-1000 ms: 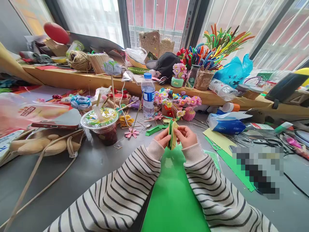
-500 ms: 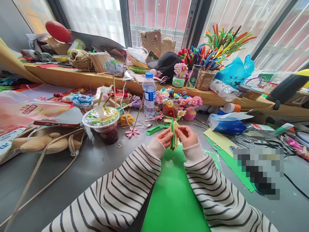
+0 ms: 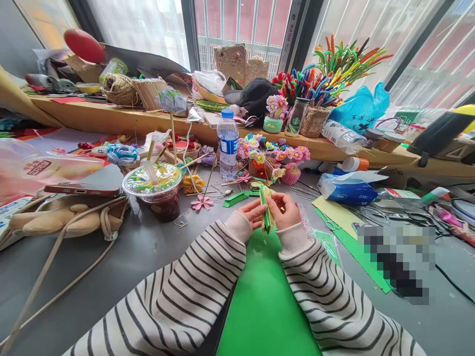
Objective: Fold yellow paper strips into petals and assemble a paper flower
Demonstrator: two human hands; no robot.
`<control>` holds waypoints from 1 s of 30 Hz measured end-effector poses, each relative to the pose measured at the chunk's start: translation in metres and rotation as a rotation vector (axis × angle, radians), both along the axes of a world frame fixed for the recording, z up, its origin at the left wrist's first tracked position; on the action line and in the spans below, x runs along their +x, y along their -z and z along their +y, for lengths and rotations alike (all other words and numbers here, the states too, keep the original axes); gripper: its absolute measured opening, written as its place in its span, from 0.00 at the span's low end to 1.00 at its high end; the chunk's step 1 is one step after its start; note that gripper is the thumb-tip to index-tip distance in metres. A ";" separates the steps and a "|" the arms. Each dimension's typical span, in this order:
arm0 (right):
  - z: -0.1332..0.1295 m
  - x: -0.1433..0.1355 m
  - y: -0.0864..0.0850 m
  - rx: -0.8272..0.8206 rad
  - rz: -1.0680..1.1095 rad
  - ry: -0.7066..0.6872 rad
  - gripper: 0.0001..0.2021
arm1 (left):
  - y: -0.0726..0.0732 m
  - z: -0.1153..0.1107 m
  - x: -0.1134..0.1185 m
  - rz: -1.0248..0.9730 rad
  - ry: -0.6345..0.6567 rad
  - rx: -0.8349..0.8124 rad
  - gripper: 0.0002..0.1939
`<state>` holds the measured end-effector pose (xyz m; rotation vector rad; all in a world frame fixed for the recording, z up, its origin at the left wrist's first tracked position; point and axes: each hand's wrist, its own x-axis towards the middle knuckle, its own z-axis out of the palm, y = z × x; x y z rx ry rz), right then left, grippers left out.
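Between both hands is a folded paper piece [image 3: 265,210], a stack of green and yellow layers held upright above a green surface [image 3: 267,296]. My left hand [image 3: 252,213] grips its left side, fingers closed on the layers. Thumb and fingers of my right hand [image 3: 285,210] pinch the yellow right side. Just beyond the hands lies a green folded paper strip [image 3: 236,199]. A pink paper flower [image 3: 202,202] on a thin stick is to the left of them.
A lidded drink cup [image 3: 154,188] and a water bottle [image 3: 227,146] stand left of the hands. To the right are green-handled scissors [image 3: 330,222], a yellow sheet [image 3: 339,217] and a blue tissue pack [image 3: 349,190]. A cluttered wooden ledge [image 3: 208,129] runs along the back.
The folded paper piece has tilted slightly, its lower layers fanning a little more. My right hand has shifted slightly. The whole view has moved a bit.
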<state>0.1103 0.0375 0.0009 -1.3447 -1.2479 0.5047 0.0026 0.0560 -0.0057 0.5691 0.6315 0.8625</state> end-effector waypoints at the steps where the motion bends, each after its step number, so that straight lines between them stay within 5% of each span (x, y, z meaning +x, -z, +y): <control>1: 0.000 0.000 0.000 0.022 -0.028 0.014 0.12 | 0.000 0.000 0.000 0.002 0.011 0.002 0.22; 6: 0.000 -0.003 0.003 0.086 -0.073 0.042 0.11 | 0.000 0.000 -0.002 -0.007 0.057 0.010 0.22; 10: 0.003 -0.003 0.007 0.038 0.071 -0.063 0.11 | -0.002 0.001 -0.004 0.011 0.068 0.010 0.21; 18: 0.004 0.014 -0.014 -0.251 0.263 -0.312 0.15 | -0.005 0.001 -0.006 0.078 0.064 0.103 0.23; 30: 0.004 0.014 -0.008 -0.223 0.229 -0.236 0.15 | -0.005 -0.001 -0.006 0.083 0.103 0.169 0.26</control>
